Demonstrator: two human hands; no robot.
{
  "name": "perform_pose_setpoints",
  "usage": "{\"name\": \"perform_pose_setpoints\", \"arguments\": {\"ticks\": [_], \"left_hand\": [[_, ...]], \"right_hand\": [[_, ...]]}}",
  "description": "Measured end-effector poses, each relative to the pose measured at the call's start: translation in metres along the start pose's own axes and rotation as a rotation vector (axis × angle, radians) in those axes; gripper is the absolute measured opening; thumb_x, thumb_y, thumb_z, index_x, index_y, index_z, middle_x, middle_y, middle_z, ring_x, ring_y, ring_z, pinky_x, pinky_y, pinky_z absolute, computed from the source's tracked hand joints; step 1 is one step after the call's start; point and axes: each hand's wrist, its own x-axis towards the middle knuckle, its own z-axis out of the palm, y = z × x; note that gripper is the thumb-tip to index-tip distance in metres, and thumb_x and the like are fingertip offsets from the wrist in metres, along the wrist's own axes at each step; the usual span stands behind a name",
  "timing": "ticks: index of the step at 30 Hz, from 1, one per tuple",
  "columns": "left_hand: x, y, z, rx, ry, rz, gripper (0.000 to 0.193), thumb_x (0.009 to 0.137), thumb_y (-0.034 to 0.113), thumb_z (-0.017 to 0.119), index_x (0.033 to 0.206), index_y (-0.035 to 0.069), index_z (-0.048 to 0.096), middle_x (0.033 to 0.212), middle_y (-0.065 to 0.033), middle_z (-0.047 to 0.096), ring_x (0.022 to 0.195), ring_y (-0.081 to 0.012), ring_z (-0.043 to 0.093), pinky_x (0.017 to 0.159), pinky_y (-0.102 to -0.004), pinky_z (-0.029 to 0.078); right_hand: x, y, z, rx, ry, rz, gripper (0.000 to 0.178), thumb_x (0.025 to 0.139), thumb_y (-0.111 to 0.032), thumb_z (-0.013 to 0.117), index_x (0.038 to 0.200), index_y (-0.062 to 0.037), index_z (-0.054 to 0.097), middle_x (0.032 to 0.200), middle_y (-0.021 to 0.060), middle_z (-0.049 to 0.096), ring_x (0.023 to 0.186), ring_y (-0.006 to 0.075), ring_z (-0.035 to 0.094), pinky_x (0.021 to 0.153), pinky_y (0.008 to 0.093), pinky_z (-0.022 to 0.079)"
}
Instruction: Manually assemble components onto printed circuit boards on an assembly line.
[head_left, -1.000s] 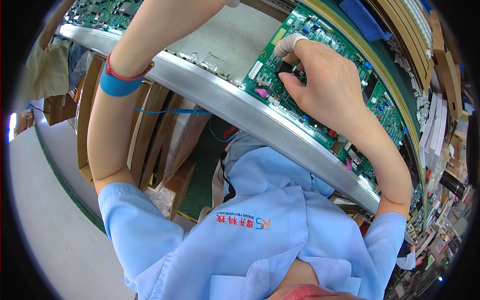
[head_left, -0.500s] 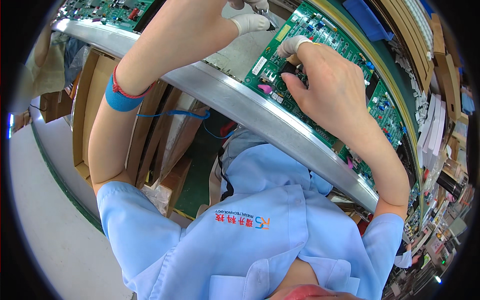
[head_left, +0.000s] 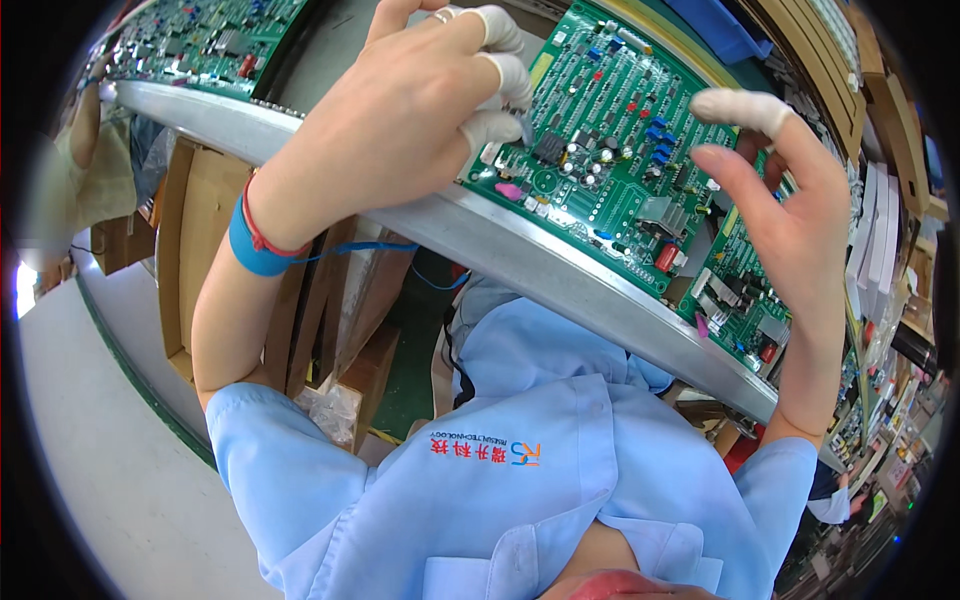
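Observation:
A green circuit board point(head_left: 625, 215) full of small components lies on the bench in front of me. My left hand point(head_left: 430, 110), white finger cots on its fingers, is closed at the board's left edge. From its pinch sticks out a small greyish, see-through tip whose kind I cannot make out; the rest is hidden by the fingers. Beyond the board's right side, my right hand point(head_left: 785, 180) hovers with a cot on its index finger. Thumb and index finger are apart, with nothing between them. A second green board point(head_left: 735, 300) lies partly under that hand.
A metal rail point(head_left: 560, 270) runs along the bench's near edge. More boards point(head_left: 200, 45) lie at the far left. A blue wristband point(head_left: 255, 245) on my left wrist trails a blue cord point(head_left: 375, 247). A blue bin point(head_left: 720, 30) stands at the back; an open carton point(head_left: 205, 220) is below left.
My right hand has lifted off the board and moved right, its fingers spreading. My left hand has come nearer and lower, to the board's left edge.

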Motion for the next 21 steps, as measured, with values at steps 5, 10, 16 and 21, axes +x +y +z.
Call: {"name": "perform_pose_setpoints", "arguments": {"ticks": [5,10,16,21], "left_hand": [[0.016,0.026,-0.002,0.088,-0.565,-0.539,0.016,0.075,0.008,0.074,0.088,0.007,0.066,0.106,-0.0065,0.059,0.094,-0.0259,0.058,0.105,-0.0472,0.028],[0.016,0.028,-0.002,0.116,-0.635,-0.595,0.017,0.073,0.008,0.074,0.088,0.009,0.066,0.103,-0.006,0.06,0.093,-0.0247,0.059,0.105,-0.0464,0.029],[0.026,0.032,-0.003,0.132,-0.68,-0.574,0.02,0.07,0.006,0.075,0.088,0.01,0.066,0.105,-0.0053,0.061,0.093,-0.0233,0.059,0.105,-0.0461,0.03],[0.026,0.033,-0.005,0.169,-0.703,-0.564,0.022,0.069,0.006,0.076,0.089,0.011,0.067,0.105,-0.0048,0.061,0.092,-0.023,0.059,0.104,-0.0457,0.03]], "right_hand": [[-0.028,0.028,-0.014,0.08,0.078,0.09,0.024,0.079,-0.005,0.072,0.103,-0.0077,0.07,0.092,-0.0022,0.067,0.067,0.0055,0.049,0.057,0.0213,0.034],[-0.04,0.05,-0.019,0.088,0.078,0.114,0.023,0.08,-0.005,0.071,0.103,-0.0064,0.069,0.097,-0.0012,0.068,0.068,0.0057,0.049,0.057,0.0209,0.033],[-0.05,0.062,-0.026,0.099,0.121,0.131,0.022,0.082,-0.006,0.071,0.104,-0.005,0.069,0.1,-0.0006,0.069,0.069,0.0058,0.049,0.057,0.0196,0.034],[-0.052,0.073,-0.025,0.105,0.116,0.113,0.022,0.084,-0.007,0.07,0.106,-0.0048,0.069,0.103,0.0001,0.068,0.07,0.0057,0.049,0.058,0.0191,0.034]]}}
